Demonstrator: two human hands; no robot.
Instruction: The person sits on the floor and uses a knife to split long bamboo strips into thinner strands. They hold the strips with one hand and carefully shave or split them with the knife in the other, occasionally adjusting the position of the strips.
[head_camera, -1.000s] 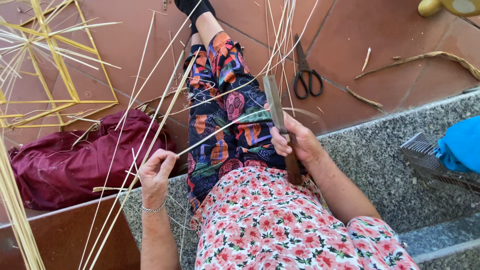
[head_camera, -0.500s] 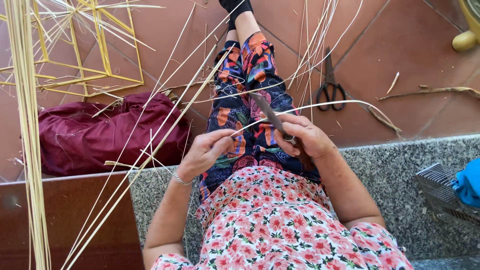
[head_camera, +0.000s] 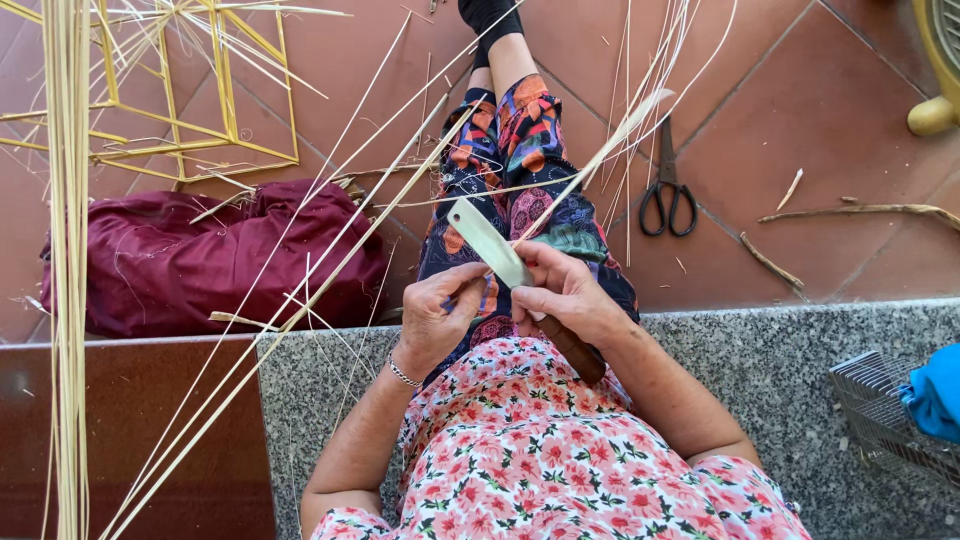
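At the far left a thick bundle of pale cane strips (head_camera: 68, 250) stands upright against the view, and beyond it a yellow wire frame (head_camera: 200, 100) lies on the terracotta tile floor (head_camera: 800, 130). Near that frame a crumpled maroon cloth bag (head_camera: 200, 260) rests on the tiles, just beside the edge of a speckled grey granite step (head_camera: 780, 370) where the person sits. Loose canes fan out from the near left up across the lap.

In the middle, the left hand (head_camera: 440, 315) is curled closed, pinching a thin cane strip (head_camera: 590, 165) that runs up and to the right over the patterned trousers. The right hand (head_camera: 565, 295) is closed around the brown handle of a broad-bladed knife (head_camera: 490, 245), whose pale blade points up and left, touching the strip between the two hands.

Farther right, black scissors (head_camera: 668, 195) lie on the tiles among scattered cane offcuts. At the far right a wire basket (head_camera: 870, 400) sits on the granite, holding a blue cloth (head_camera: 935, 395).
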